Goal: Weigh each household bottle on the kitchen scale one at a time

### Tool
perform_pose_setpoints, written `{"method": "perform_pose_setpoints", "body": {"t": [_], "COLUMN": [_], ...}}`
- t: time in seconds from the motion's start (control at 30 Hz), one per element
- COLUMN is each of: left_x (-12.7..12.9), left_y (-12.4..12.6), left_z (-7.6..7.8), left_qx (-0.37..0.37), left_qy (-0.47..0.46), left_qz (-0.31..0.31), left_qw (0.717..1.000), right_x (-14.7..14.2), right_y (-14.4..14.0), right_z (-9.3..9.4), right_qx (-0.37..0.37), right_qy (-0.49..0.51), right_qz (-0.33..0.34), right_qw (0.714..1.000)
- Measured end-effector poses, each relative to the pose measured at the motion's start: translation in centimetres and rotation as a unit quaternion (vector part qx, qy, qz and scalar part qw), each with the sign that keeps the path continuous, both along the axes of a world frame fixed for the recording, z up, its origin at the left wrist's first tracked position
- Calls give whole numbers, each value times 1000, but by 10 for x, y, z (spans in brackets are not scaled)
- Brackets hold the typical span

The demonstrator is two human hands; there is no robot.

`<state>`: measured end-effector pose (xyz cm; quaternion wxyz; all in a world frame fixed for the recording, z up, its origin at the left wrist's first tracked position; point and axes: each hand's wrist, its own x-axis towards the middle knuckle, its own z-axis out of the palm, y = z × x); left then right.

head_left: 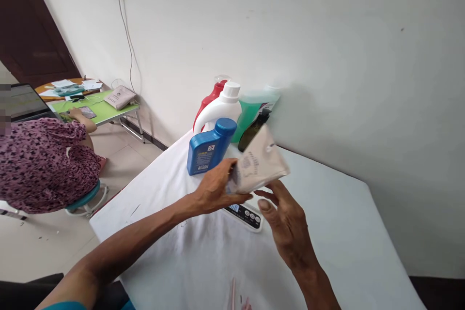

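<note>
My left hand (218, 186) grips the lower left end of a beige packet (259, 167) with dark print and a shiny, clear-looking wrapper. The packet is tilted above a white digital scale (257, 225), hiding most of it; part of the lit display and several round buttons show. Close by on the right is my right hand (285, 218), thumb apart from the fingers. Its fingertips are close under the packet's lower right edge, partly hidden; whether they touch it I cannot tell. A blue bottle (207, 152) stands just beyond my left hand.
Behind the blue bottle stand a white jug (230, 101), a red bottle (210, 99), a green container (250, 106) and a dark bottle (254, 128). Pink items (233, 293) lie at the white table's (348, 232) front. A seated person (47, 164) is at a green table (103, 111) on the left.
</note>
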<state>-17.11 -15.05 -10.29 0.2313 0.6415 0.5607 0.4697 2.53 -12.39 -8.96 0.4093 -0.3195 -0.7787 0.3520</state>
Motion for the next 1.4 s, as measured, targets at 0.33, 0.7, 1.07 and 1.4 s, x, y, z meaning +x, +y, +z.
{"method": "perform_pose_setpoints", "body": {"t": [0.33, 0.7, 1.07, 1.4], "left_x": [-64, -57, -55, -61], "left_y": [-56, -38, -22, -38], "left_z": [-48, -60, -67, -78], "left_qx": [-24, -22, -7, 14], "left_qy": [-13, 4, 39, 61], "left_qz": [157, 245, 323, 289], "left_qw": [987, 969, 945, 955], "right_x": [25, 51, 57, 59], "right_y": [3, 16, 20, 19], "right_z": [-52, -107, -110, -107], "right_qx": [-118, -159, -188, -205], "right_qy": [9, 22, 33, 51], "right_qz": [-212, -301, -301, -306], "right_qw": [970, 940, 934, 928]}}
